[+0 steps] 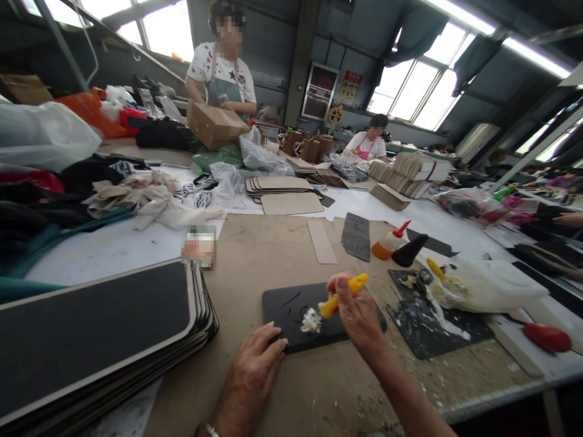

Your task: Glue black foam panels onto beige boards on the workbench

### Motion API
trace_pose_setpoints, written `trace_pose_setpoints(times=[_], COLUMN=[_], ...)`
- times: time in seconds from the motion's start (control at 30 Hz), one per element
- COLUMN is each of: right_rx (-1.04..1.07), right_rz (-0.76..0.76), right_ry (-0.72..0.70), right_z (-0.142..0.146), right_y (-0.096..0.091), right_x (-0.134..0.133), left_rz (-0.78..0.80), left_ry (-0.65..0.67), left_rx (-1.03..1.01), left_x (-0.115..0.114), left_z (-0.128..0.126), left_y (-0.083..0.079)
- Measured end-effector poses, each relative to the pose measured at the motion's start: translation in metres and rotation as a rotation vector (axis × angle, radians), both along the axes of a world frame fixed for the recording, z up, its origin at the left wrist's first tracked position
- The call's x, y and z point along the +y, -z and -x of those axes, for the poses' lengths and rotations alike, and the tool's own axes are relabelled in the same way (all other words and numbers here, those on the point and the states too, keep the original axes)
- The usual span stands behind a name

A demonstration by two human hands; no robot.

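Note:
My right hand (357, 309) is closed around a yellow-handled glue brush (334, 300), its white bristles touching a small black panel (291, 306) on the brown table. My left hand (252, 367) lies with fingers spread on the near edge of that black panel, holding it down. Curved glue lines show on the panel beside the bristles.
A stack of large black boards (95, 331) lies at the left. A glue-smeared black mat (428, 315), a plastic bag (492, 285), an orange glue bottle (389, 241) and a red object (549, 337) sit right. Two people work at the far end among cardboard pieces (280, 185).

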State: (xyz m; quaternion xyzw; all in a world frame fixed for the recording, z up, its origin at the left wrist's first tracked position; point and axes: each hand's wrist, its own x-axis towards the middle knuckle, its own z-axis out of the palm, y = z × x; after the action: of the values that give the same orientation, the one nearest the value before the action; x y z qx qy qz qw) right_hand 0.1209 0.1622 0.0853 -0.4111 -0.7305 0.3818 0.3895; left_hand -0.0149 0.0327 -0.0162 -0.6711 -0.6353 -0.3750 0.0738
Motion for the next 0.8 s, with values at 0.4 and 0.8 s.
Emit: trace_pose_setpoints(times=[0.4,0.8], right_rx=[-0.276,-0.651], right_rz=[-0.004,-0.800], right_ry=[0.401,0.050], right_z=[-0.070,-0.043], right_y=[0.039,0.042], right_x=[0.044,-0.007], left_rz=[-0.051,-0.081], left_ry=[-0.017,0.012], left_rx=[-0.001,0.002], left_x=[0.001,0.001], left_z=[0.002,0.005], left_y=[0.008,0.020])
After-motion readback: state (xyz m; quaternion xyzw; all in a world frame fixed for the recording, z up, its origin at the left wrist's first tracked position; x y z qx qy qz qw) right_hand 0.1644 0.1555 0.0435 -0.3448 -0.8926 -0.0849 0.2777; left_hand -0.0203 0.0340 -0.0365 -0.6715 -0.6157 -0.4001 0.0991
